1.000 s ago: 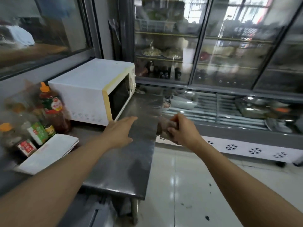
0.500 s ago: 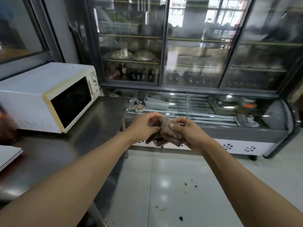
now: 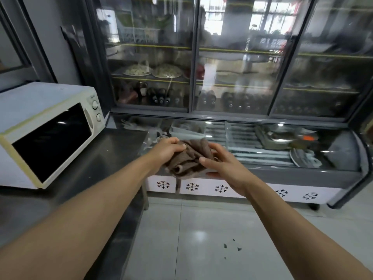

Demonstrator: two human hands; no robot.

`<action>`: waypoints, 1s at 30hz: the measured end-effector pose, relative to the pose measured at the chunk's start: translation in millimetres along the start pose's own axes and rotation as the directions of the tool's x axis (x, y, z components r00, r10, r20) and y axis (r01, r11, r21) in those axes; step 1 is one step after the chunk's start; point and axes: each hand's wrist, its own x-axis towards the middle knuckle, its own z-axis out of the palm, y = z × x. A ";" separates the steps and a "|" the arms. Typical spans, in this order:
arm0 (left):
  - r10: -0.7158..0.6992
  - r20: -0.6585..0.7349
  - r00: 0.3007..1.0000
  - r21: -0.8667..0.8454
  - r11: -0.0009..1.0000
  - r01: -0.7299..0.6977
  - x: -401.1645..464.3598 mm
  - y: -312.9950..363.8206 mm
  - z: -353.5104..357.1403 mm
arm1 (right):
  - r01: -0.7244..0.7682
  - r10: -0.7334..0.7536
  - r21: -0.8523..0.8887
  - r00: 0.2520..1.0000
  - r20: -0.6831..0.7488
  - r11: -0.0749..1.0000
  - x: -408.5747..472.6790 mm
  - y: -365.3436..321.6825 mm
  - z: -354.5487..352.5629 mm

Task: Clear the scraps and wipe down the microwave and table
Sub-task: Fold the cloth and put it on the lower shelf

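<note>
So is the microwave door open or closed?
Closed. The microwave has its dark door lying flat against its front, with no gap showing. Both hands are off it, holding the brown cloth.

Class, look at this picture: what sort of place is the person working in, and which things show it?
Probably a restaurant kitchen: glass-door fridge holding plated food, chest freezer, steel table with microwave.

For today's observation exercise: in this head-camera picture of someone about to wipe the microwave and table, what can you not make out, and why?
Head view only:
- Microwave: its left end is cut off by the frame edge; the dark door hides the inside.
- Table: the left forearm covers its near part.
- Cloth: bunched between the left hand and right hand, so its full shape is hidden.
- Dark bits on the floor: too small to identify.
</note>
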 end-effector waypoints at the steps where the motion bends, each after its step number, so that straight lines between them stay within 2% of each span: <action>1: -0.005 0.008 1.000 0.001 1.000 0.005 17.4 -1.7 -2.8 | 0.007 -0.008 -0.016 0.999 -0.033 1.000 18.0 -0.1 -1.5; 3: -0.011 0.027 1.000 0.000 1.000 0.011 53.4 -4.5 -8.6 | 0.002 -0.010 -0.058 0.990 -0.142 0.998 60.5 1.7 -4.6; 6: -0.025 0.045 0.999 -0.008 1.000 0.026 109.7 -8.5 -23.6 | 0.008 -0.066 -0.229 0.967 -0.246 0.973 127.2 2.2 -12.2; 11: -0.096 0.144 0.985 0.090 0.992 0.083 187.3 -16.3 -58.9 | -0.047 0.030 -0.065 0.971 -0.239 0.997 213.1 0.1 -41.8; 16: -0.195 0.268 0.944 0.146 0.976 0.160 236.8 -20.2 -78.4 | -0.089 0.055 -0.120 0.963 -0.262 0.989 273.7 5.7 -61.9; 18: -0.239 0.287 0.928 0.140 0.968 0.206 250.6 -23.0 -81.2 | -0.091 0.030 -0.214 0.962 -0.273 0.973 296.0 8.8 -66.6; 21: -0.267 0.205 0.942 0.127 0.961 0.244 270.6 -33.2 -83.7 | -0.091 -0.021 -0.369 0.957 -0.289 0.925 329.4 19.0 -76.9; 24: -0.270 0.020 0.963 -0.057 0.961 0.271 291.2 -46.1 -77.8 | -0.078 -0.024 -0.376 0.966 -0.259 0.923 361.1 33.2 -90.4; 26: -0.319 -0.083 0.944 -0.216 0.931 0.295 305.2 -53.9 -65.8 | -0.077 0.002 -0.330 0.975 -0.222 0.941 381.7 42.1 -102.6; 30: -0.423 -0.151 0.894 -0.399 0.853 0.337 328.4 -67.4 -23.7 | -0.037 -0.006 -0.353 0.993 -0.119 0.935 418.3 66.3 -135.2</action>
